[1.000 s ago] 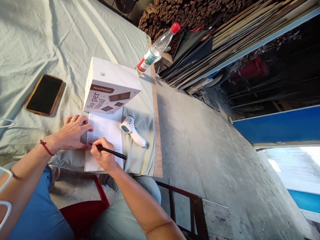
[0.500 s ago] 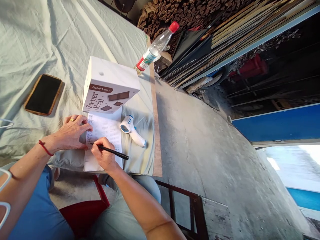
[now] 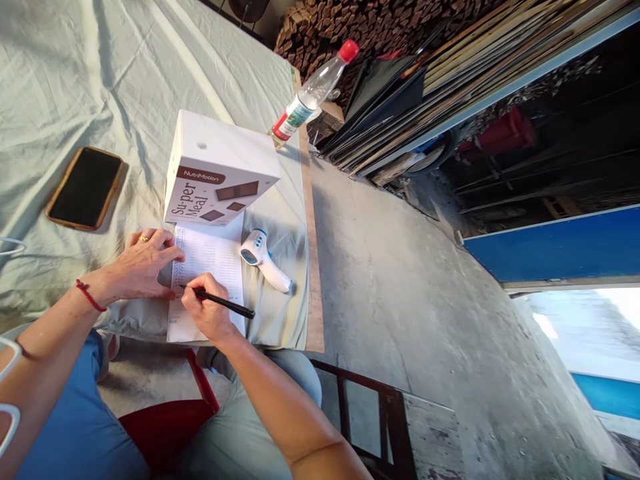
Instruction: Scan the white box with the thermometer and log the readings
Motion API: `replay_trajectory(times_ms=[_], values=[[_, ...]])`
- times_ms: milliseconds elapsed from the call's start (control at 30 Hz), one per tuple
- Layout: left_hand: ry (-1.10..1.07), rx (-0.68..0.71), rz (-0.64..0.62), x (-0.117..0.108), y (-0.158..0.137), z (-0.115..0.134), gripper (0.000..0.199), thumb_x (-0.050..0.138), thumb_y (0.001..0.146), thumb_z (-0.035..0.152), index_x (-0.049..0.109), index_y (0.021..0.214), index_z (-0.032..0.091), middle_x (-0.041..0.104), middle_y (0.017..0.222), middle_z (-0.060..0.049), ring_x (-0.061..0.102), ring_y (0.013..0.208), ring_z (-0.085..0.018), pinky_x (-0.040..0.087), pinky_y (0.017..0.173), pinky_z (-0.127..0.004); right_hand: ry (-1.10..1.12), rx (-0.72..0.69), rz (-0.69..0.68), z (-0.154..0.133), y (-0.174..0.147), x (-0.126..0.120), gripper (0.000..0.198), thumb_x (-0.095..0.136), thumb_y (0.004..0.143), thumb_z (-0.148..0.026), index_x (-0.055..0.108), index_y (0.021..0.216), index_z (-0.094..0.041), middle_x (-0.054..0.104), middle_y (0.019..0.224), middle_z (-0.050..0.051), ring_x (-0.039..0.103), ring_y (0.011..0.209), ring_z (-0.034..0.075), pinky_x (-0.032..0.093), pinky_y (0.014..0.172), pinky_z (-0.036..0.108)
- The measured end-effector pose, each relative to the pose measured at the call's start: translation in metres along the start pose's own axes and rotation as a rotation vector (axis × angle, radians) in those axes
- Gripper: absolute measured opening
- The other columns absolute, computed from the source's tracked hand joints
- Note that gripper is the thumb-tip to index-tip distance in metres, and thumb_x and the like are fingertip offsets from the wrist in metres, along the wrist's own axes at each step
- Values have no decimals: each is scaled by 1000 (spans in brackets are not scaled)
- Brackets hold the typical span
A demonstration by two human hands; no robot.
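Observation:
A black pen (image 3: 227,304) is pinched in my right hand (image 3: 207,310), its tip on a printed sheet of paper (image 3: 215,257). Small handwritten marks run down the sheet's left side. My left hand (image 3: 143,267) lies at the sheet's left edge, fingers spread, thumb and fingertips touching the paper. The far end of the sheet meets a white box (image 3: 225,150) with brown print, standing on the cloth. Just right of the sheet rests a white and blue infrared thermometer (image 3: 266,261).
A smartphone in a tan case (image 3: 85,189) lies to the left on the pale tablecloth (image 3: 135,87). Behind the box stands a clear bottle with a red cap (image 3: 310,97). The table's wooden edge (image 3: 313,287) runs along the right, beside concrete floor (image 3: 380,280). Stacked firewood (image 3: 345,33) is at the back.
The pen's rear end has tilted slightly to the left in my right hand. My left hand stays in the same place on the paper.

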State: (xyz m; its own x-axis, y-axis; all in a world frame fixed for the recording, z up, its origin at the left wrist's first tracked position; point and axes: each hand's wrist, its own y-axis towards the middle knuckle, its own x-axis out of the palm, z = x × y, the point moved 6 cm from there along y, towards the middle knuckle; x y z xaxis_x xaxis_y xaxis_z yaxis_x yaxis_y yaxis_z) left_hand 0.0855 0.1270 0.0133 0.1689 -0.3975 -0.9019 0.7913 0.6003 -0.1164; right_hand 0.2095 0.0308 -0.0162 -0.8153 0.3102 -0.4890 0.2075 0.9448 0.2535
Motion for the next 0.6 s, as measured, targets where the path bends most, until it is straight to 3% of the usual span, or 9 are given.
replay_trajectory(times_ms=[600], values=[[32, -45, -56, -1, 1, 3, 57, 79, 67, 45, 68, 118, 24, 52, 126, -14, 46, 119, -37, 37, 102, -56, 21, -8, 39, -4, -1, -1, 13, 52, 80, -29, 49, 69, -23, 53, 58, -3, 48, 53, 13, 42, 58, 27]])
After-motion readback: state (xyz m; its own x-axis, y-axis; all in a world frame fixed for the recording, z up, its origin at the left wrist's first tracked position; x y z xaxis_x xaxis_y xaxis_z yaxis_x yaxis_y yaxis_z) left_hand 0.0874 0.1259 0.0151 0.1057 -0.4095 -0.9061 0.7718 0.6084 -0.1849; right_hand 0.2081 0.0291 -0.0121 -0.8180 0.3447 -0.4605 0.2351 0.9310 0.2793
